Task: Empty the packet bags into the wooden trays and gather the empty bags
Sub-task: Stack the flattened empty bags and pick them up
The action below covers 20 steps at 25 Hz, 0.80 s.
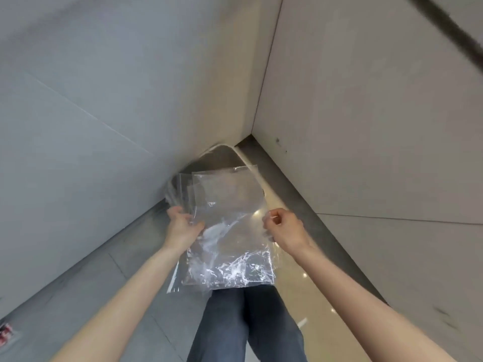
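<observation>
Two walls (366, 100) meet in a corner ahead, closing my space on both sides; open floor (109, 296) only runs back toward me. Grey bin (222, 159) sits tucked in that corner, rim partly hidden, contents I cannot tell. Stack of clear empty bags (230, 231) held above my legs (248, 322), between me and the bin, crinkled at the near edge, nothing visible inside. Left hand (183, 228) grips the stack's left edge; right hand (283, 228) pinches its right edge, fingers curled closed on the plastic.
</observation>
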Motion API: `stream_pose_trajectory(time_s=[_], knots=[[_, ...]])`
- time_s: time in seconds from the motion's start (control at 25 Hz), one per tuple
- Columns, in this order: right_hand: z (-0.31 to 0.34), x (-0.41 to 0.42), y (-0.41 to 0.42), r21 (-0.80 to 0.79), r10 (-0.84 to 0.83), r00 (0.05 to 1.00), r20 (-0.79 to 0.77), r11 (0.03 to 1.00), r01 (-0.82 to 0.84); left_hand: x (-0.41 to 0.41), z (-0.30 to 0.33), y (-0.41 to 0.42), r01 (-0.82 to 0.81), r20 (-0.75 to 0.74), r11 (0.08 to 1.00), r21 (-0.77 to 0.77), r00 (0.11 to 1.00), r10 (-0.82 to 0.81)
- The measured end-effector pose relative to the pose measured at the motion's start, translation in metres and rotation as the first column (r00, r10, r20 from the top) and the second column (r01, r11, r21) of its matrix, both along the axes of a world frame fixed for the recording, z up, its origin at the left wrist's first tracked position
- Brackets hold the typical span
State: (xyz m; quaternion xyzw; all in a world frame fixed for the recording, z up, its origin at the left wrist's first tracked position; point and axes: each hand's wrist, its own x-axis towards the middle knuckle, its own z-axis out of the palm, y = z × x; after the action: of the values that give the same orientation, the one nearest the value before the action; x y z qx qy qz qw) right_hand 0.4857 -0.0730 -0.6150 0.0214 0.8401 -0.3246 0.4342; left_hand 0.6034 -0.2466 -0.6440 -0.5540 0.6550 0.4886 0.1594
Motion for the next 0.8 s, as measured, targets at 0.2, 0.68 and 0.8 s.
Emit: stream_pose_trajectory(time_s=[0.2,0.68,0.8], knots=[[-0.079,-0.010,-0.020,0.069,0.062,0.997,0.033,0.996,-0.065,0.000,-0.076,-0.011,-0.002,0.054,1.000,0.014,0.999,0.001],[-0.163,-0.039,-0.057,0.252,0.294,0.956,0.003,0.925,-0.285,-0.024,-0.155,-0.031,0.210,0.162,0.978,0.003,0.965,-0.208],[-0.154,-0.037,-0.058,0.245,0.367,0.930,0.035,0.899,-0.364,-0.028,-0.147,-0.029,0.311,0.152,0.950,0.020,0.938,-0.310]])
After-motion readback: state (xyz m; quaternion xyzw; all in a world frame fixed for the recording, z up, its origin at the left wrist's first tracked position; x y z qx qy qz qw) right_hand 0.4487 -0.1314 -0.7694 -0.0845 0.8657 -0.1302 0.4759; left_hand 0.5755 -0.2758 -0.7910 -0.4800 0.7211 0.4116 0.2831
